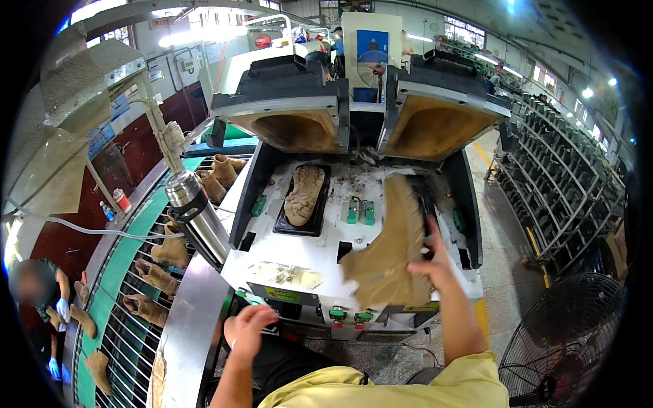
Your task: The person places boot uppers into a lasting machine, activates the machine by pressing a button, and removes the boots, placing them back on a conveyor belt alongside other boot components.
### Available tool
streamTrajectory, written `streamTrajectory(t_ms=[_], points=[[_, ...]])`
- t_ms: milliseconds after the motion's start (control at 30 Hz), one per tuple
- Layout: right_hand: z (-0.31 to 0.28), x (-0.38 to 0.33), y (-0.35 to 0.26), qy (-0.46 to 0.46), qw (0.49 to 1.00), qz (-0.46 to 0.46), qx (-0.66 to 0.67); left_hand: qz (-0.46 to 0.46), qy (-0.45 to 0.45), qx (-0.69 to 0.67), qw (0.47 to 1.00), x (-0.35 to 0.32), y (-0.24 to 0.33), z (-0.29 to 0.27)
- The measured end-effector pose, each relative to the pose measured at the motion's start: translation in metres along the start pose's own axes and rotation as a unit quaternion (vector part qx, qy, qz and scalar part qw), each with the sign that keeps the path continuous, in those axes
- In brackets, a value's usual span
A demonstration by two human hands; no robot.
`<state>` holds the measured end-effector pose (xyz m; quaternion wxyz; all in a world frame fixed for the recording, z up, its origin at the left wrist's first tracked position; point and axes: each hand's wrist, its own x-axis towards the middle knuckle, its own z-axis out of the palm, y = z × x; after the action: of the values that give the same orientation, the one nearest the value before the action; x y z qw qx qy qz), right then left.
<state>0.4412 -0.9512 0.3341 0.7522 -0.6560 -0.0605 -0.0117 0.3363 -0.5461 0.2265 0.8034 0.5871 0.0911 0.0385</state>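
Observation:
My right hand (430, 262) grips a tan boot (391, 245) by its side and holds it sole-up over the right bay of a white press machine (299, 255). Another tan boot (304, 194) lies sole-up in the black tray of the left bay. My left hand (249, 328) hovers low at the machine's front left corner, fingers loosely curled, with nothing in it. Both padded press lids (289, 115) stand raised at the back.
A steel flask (197, 216) stands at the machine's left edge. Left of it runs a green roller conveyor (129, 299) carrying several tan boots; a person in blue gloves (41, 299) works beside it. Metal racks (564, 190) and a floor fan (568, 340) stand on the right.

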Motion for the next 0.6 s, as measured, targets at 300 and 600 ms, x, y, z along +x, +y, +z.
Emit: streamTrajectory(t_ms=[300, 600], points=[[-0.134, 0.173, -0.026, 0.160, 0.924, -0.020, -0.346, 0.095, 0.551, 0.233, 0.796, -0.074, -0.126, -0.288], [-0.110, 0.236, 0.018, 0.181, 0.812, 0.166, -0.530, 0.063, 0.589, 0.139, 0.794, -0.095, -0.134, -0.302]])
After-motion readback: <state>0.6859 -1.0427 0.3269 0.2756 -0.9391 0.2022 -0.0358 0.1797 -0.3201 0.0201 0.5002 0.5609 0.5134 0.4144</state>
